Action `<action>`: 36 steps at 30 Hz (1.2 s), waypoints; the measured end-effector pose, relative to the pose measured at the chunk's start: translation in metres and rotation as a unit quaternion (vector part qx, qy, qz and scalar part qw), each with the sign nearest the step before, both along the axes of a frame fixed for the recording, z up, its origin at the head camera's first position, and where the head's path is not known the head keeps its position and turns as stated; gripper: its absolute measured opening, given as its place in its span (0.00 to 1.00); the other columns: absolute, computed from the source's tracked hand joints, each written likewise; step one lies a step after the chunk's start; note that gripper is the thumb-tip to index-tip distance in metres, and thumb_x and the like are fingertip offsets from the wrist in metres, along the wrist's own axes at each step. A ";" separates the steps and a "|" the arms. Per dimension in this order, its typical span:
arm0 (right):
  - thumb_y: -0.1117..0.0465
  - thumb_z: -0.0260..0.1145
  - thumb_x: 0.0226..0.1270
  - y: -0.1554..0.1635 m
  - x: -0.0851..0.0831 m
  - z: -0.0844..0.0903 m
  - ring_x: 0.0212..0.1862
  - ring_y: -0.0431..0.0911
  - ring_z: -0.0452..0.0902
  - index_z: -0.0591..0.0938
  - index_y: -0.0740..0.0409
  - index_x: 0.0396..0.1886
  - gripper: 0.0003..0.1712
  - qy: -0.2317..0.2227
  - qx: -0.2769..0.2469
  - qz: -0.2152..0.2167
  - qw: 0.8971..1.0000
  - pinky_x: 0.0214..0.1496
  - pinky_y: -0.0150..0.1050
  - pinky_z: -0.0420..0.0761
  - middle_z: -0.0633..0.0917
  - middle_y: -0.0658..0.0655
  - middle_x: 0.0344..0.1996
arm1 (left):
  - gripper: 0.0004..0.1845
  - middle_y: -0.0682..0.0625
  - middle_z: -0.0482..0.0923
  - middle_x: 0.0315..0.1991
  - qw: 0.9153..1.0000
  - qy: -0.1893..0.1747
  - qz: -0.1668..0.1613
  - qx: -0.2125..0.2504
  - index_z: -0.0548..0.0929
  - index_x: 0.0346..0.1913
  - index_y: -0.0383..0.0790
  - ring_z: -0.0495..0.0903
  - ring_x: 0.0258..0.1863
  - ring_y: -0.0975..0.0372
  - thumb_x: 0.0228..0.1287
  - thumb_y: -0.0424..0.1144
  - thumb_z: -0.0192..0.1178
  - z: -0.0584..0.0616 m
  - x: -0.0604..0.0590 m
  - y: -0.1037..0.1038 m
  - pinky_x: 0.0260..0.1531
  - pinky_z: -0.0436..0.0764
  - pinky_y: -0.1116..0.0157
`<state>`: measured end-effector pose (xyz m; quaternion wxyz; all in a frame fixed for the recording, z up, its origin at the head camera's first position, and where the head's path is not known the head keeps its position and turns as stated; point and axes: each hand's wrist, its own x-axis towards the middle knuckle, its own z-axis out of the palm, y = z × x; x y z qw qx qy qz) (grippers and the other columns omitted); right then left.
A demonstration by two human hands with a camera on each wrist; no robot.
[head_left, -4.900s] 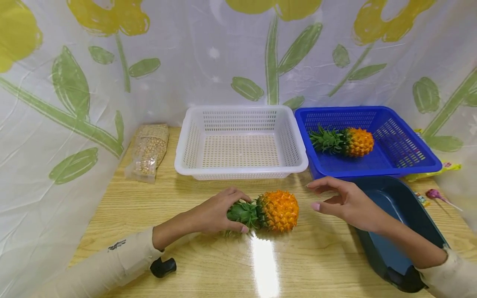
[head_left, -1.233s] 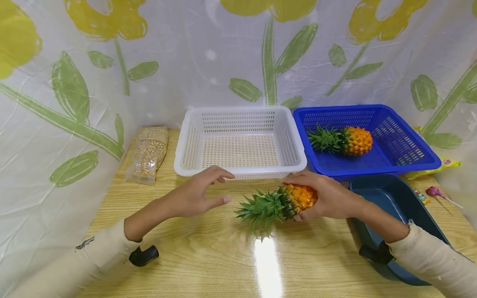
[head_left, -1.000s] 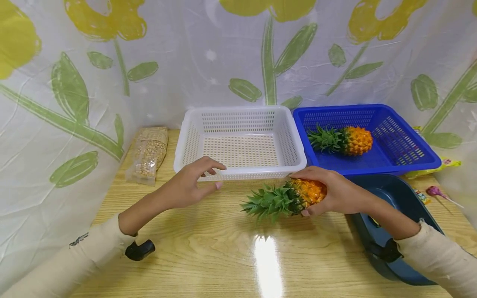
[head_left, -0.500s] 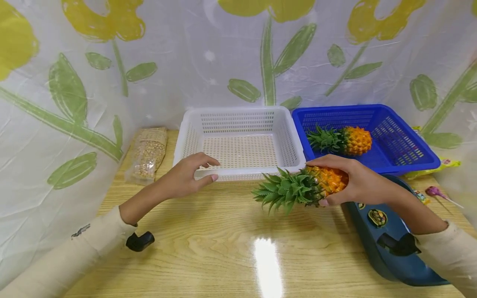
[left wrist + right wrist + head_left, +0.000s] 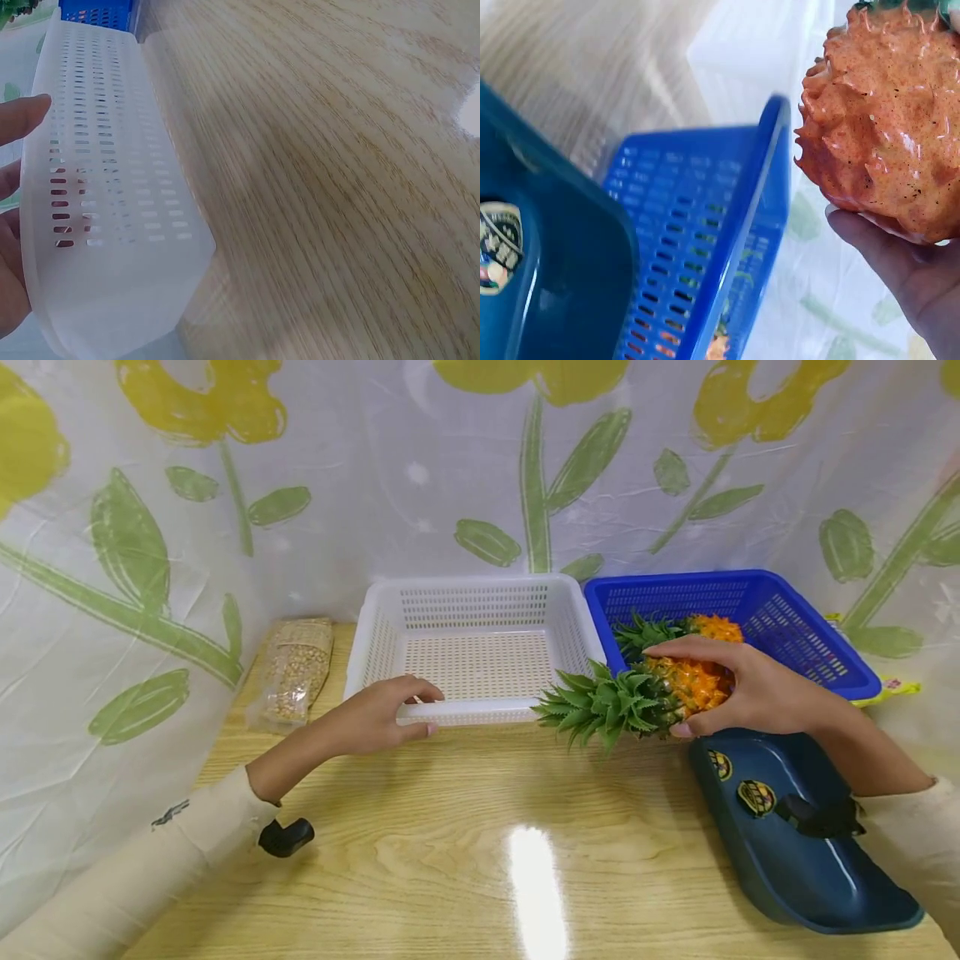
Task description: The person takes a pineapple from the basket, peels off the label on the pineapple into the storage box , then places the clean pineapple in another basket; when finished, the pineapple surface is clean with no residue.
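My right hand [image 5: 757, 693] grips a pineapple [image 5: 900, 120] round its orange body, with the leafy crown [image 5: 600, 706] pointing left. The held pineapple overlaps the front rim of the blue basket [image 5: 817, 689] in the head view. Inside that basket lies a second pineapple [image 5: 716, 628], partly hidden behind the held one. My left hand [image 5: 375, 718] is at the front rim of the white basket [image 5: 480, 710], fingers loosely bent over the rim and thumb in front. In the left wrist view, the thumb [image 5: 26, 116] overlaps the basket's edge.
A dark teal tray [image 5: 795, 893] stands at the right, under my right forearm, with round labels [image 5: 756, 797] inside it. A clear bag of pale beans or kernels [image 5: 292, 672] lies at the back left. A yellow wrapper [image 5: 896, 689] shows behind the blue basket. A flowered curtain hangs behind.
First my left hand held the crown on the table; my right hand then took the pineapple's body and lifted it right and back towards the blue basket. My left hand moved to the white basket's rim.
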<state>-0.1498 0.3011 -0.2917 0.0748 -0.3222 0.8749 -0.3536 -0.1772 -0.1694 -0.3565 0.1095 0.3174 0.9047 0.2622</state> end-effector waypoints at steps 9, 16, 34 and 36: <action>0.64 0.82 0.49 0.012 -0.016 0.007 0.44 0.44 0.72 0.72 0.43 0.72 0.49 -0.002 0.033 -0.041 0.999 0.37 0.35 0.81 0.75 0.45 0.58 | 0.20 0.48 0.81 0.58 1.000 -0.015 0.001 0.009 0.80 0.60 0.42 0.80 0.55 0.53 0.69 0.45 0.65 -0.001 -0.005 0.000 0.55 0.79 0.50; 0.63 0.82 0.50 0.026 -0.028 0.008 0.33 0.46 0.79 0.71 0.39 0.72 0.49 0.003 0.056 -0.064 0.996 0.31 0.36 0.82 0.78 0.47 0.47 | 0.17 0.49 0.82 0.55 1.000 -0.023 -0.005 0.007 0.81 0.57 0.44 0.80 0.54 0.53 0.70 0.44 0.64 0.000 -0.007 -0.001 0.56 0.78 0.50; 0.67 0.78 0.55 0.073 -0.056 0.009 0.33 0.45 0.80 0.69 0.46 0.75 0.47 -0.015 0.074 -0.092 0.993 0.32 0.35 0.81 0.82 0.52 0.38 | 0.15 0.51 0.83 0.52 0.999 -0.044 -0.003 0.004 0.83 0.54 0.46 0.80 0.53 0.55 0.71 0.47 0.63 0.001 -0.009 -0.001 0.54 0.79 0.51; 0.66 0.77 0.57 0.078 -0.059 0.009 0.34 0.44 0.80 0.69 0.46 0.75 0.46 -0.015 0.088 -0.104 0.991 0.33 0.35 0.81 0.81 0.51 0.41 | 0.14 0.51 0.83 0.52 0.999 -0.044 -0.003 0.003 0.83 0.54 0.46 0.80 0.53 0.56 0.71 0.47 0.63 0.001 -0.009 0.000 0.54 0.79 0.52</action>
